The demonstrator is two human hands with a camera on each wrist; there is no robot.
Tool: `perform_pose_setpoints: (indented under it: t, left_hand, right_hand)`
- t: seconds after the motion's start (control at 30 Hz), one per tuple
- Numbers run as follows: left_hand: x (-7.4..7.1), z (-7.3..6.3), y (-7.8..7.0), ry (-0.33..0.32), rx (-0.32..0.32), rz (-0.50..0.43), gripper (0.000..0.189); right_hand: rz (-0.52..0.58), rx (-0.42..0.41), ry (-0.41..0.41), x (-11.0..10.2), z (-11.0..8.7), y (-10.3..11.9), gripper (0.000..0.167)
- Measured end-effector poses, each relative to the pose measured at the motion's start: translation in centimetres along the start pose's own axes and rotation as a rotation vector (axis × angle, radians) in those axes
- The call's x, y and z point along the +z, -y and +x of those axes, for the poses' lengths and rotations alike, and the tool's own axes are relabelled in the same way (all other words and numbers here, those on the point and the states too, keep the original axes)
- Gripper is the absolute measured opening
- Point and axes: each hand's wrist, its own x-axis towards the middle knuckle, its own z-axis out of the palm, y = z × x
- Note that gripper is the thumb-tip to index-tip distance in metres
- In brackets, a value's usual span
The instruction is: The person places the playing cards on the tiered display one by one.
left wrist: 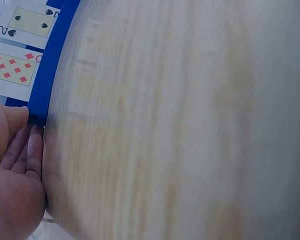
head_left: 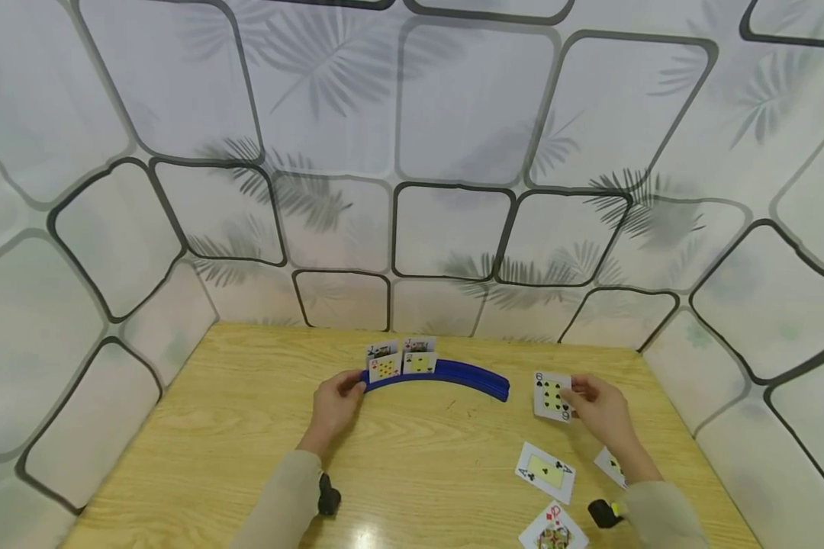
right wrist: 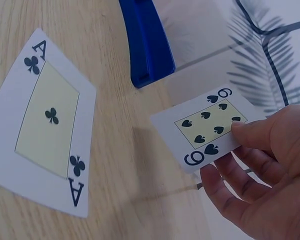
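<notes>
A curved blue card holder stands on the table, with two playing cards at the back and two in front at its left end. The front ones are a diamonds card with many pips and a two of spades. My left hand pinches the holder's left end between thumb and fingers. To the right of the holder, my right hand holds a six of spades by its edge, thumb on the face and fingers behind. The card is raised above the table, apart from the holder.
Face up on the wooden table lie an ace of clubs and a queen of diamonds. Another card is partly hidden by my right wrist. A patterned curtain encloses the table at the back and sides.
</notes>
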Motion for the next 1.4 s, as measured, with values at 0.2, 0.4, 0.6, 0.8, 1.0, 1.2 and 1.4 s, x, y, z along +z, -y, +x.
perform_pose_setpoints:
  t: [0.2, 0.4, 0.6, 0.8, 1.0, 1.2, 1.4]
  left_hand:
    - [0.0, 0.0, -0.1, -0.008, -0.001, -0.002, 0.027]
    - [0.0, 0.0, -0.1, -0.004, -0.010, 0.001, 0.028]
    - [0.0, 0.0, 0.0, 0.000, -0.012, 0.009, 0.028]
    - [0.0, -0.1, 0.0, -0.003, -0.007, 0.002, 0.028]
    - [0.0, -0.1, 0.0, -0.006, -0.023, -0.005, 0.028]
    - [0.1, 0.0, 0.0, -0.006, -0.017, -0.001, 0.028]
    - [0.0, 0.0, 0.0, -0.002, -0.004, 0.005, 0.027]
  right_hand:
    - [0.017, -0.001, 0.003, 0.5, 0.4, 0.9, 0.038]
    - [0.038, -0.032, -0.003, 1.1, 1.0, 1.4, 0.035]
    - [0.046, -0.053, -0.014, 1.7, 1.4, 2.1, 0.033]
    - [0.089, -0.050, -0.010, 2.3, 1.9, 3.0, 0.034]
    - [0.119, -0.053, 0.001, 2.9, 2.3, 3.8, 0.031]
    - [0.143, -0.065, 0.009, 3.6, 2.6, 4.5, 0.030]
    - [0.165, -0.054, 0.015, 4.6, 3.2, 5.1, 0.030]
